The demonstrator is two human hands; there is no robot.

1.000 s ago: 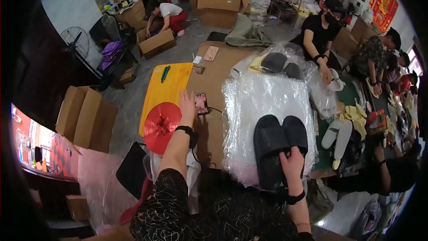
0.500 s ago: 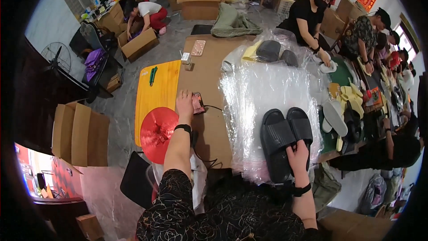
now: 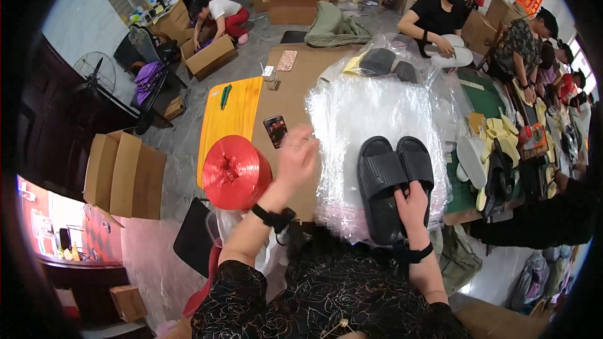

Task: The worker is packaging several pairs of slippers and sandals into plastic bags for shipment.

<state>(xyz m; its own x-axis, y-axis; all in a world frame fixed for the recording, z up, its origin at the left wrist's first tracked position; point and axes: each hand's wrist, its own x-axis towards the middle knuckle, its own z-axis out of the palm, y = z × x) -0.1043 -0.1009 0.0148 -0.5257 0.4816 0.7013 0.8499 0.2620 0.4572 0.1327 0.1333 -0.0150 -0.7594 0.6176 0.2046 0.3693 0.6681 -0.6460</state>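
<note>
A pair of black slide sandals lies side by side over a stack of clear plastic bags. My right hand grips the pair from the near side, thumb on top near the inner edges. Between the phone and the bag stack, my left hand hovers, its fingers smeared by motion and nothing visible in them. A phone with a lit screen rests on the brown tabletop just beyond that hand. A big roll of red plastic twine stands left of my left wrist.
A yellow board carries a green cutter. Beyond the bags lie wrapped dark slides; white and yellow slides crowd the right. A co-worker holds white slides across the table. Open cartons stand on the floor.
My left hand has left the phone and moved right and nearer, toward the bags. My right hand still grips the black slides. The co-worker opposite has raised the white slides.
</note>
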